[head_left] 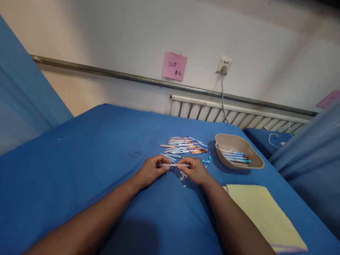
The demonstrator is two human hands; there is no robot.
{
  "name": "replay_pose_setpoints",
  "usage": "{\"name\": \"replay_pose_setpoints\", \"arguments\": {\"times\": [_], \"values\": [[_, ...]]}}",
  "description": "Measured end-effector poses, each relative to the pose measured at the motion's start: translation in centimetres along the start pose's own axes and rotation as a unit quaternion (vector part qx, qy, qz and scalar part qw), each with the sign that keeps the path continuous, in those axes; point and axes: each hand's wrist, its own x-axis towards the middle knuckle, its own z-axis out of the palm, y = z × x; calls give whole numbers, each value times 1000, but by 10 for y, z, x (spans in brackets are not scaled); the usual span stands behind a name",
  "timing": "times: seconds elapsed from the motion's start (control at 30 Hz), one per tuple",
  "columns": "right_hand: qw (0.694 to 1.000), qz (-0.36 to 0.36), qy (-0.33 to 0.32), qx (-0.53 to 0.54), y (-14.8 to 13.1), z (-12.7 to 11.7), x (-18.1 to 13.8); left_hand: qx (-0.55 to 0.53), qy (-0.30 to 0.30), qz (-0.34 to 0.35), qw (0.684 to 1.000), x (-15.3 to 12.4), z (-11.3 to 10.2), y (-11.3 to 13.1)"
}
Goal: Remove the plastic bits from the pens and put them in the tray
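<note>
Both of my hands pinch one thin pale pen (pixel 174 165) held level just above the blue table (pixel 79 170). My left hand (pixel 151 171) grips its left end, and my right hand (pixel 193 171) grips its right end. Just behind my hands lies a loose pile of pens and pen parts (pixel 183 146). Small white bits (pixel 182 175) lie on the cloth under my right hand. A few blue caps (pixel 206 162) sit to the right of it.
A beige tray (pixel 255 163) holding several pens stands at the right. A yellow cloth (pixel 262 212) lies at the near right. Behind the table runs a wall with a metal rail, a radiator (pixel 239 117), a socket with a cable and a pink note (pixel 174 66).
</note>
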Motion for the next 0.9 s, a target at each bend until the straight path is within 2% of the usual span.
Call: {"name": "replay_pose_setpoints", "arguments": {"times": [0.2,0.37,0.57,0.73,0.9], "values": [[1000,3,29,-11,-1,0,0,-52,11,-15,998,2,-2,-1],[998,-24,39,-39,-3,-2,0,-22,1,-59,998,6,-5,-4],[997,-42,37,-60,-3,-2,1,-88,27,-34,995,4,-4,-2],[996,-45,46,-57,-5,-1,0,-94,-1,-89,992,3,-3,0],[996,-49,40,-66,-6,0,0,-124,9,-46,991,3,-6,0]]}}
